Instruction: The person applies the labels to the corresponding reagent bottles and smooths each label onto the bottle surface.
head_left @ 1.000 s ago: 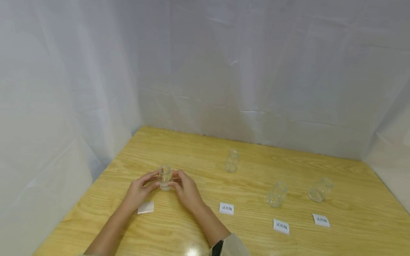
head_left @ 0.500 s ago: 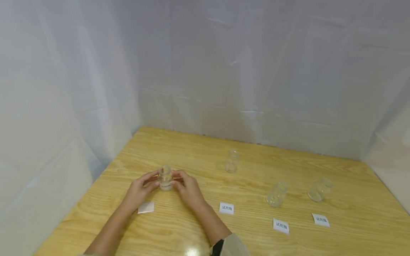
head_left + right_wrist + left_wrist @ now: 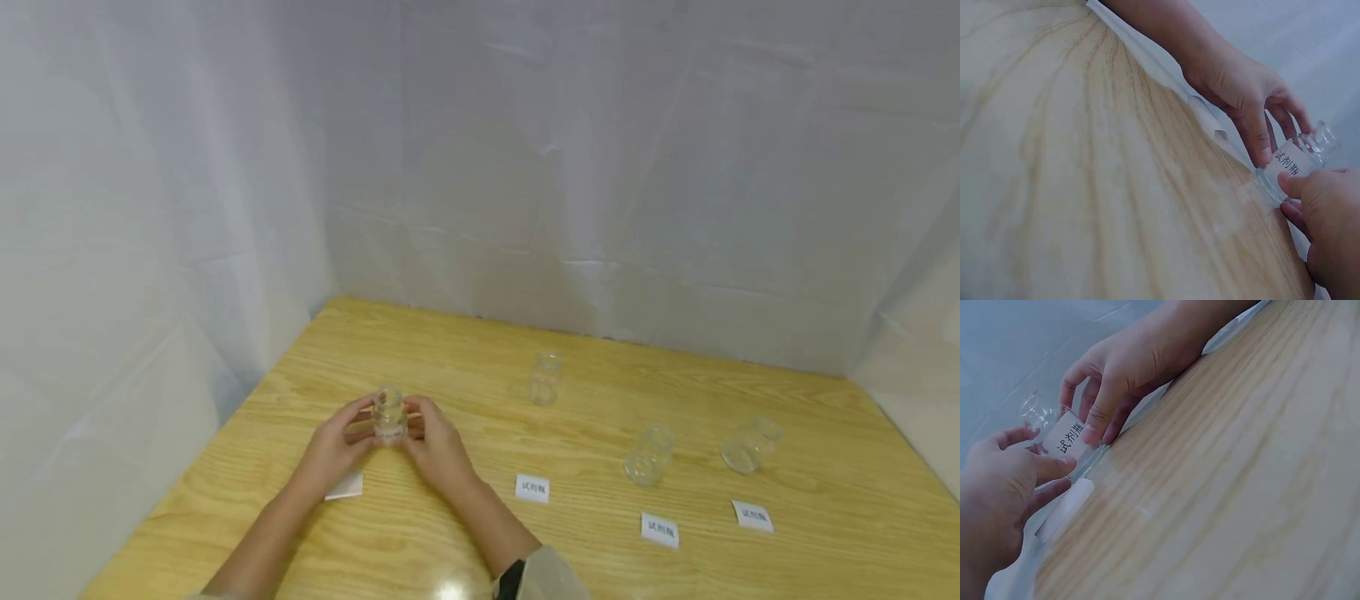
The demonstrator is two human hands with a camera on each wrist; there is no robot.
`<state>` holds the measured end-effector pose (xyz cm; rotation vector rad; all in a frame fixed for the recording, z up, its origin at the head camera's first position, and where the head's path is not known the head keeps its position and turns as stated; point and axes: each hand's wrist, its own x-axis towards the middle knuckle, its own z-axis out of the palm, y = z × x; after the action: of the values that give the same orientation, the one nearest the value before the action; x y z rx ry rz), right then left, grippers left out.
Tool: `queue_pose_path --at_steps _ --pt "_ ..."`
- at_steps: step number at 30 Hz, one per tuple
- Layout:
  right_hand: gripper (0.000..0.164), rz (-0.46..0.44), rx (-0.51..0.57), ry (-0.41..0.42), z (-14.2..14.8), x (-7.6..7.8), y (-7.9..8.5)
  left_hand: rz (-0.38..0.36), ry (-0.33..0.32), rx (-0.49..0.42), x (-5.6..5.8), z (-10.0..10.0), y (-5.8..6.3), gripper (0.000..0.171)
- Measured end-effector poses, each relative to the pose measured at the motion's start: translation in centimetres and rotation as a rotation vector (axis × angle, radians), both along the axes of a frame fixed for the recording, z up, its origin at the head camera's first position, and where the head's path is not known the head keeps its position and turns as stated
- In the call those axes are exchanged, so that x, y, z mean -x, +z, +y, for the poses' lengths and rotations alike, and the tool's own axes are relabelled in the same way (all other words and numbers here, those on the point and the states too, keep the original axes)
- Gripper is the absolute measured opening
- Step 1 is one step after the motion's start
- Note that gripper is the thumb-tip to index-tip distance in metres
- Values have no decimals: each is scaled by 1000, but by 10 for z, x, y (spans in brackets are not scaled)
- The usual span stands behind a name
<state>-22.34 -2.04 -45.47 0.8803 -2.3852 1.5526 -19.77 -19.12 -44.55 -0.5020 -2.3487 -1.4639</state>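
Observation:
A small clear glass reagent bottle [image 3: 389, 414] stands upright at the left of the table, held between both hands. My left hand [image 3: 327, 450] grips it from the left, and my right hand [image 3: 441, 450] from the right. On its front is a white paper label [image 3: 1064, 435] with black Chinese characters. Both thumbs press near the label's edges in the left wrist view, where the left thumb [image 3: 1054, 467] lies low on it. The right thumb [image 3: 1291, 183] touches the label's side in the right wrist view. Fingers behind the glass are partly hidden.
A pale slip [image 3: 345, 486] lies beside the left wrist. Three more clear bottles stand farther right: one at the back [image 3: 544, 380], two nearer [image 3: 649, 456]. Labelled white cards [image 3: 532, 488] lie in front of them. White sheeting [image 3: 480, 167] encloses the wooden table.
Both thumbs have slid down towards the bottle's base, the left one reaching farther across. The bottle stays at nearly the same spot; the other bottles and cards have not moved.

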Motion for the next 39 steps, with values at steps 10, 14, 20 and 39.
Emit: queue_pose_path --at_steps 10,14,20,39 --pt "36 -25 62 22 2 0 0 65 26 18 1 -3 -2 48" --pt "33 -36 69 27 2 1 0 42 24 7 -1 -4 -1 44" --pt "30 -55 80 26 2 0 3 33 30 -8 -1 -3 1 39" --pt "39 -130 144 -74 8 -4 12 168 120 -101 -1 2 8 49"
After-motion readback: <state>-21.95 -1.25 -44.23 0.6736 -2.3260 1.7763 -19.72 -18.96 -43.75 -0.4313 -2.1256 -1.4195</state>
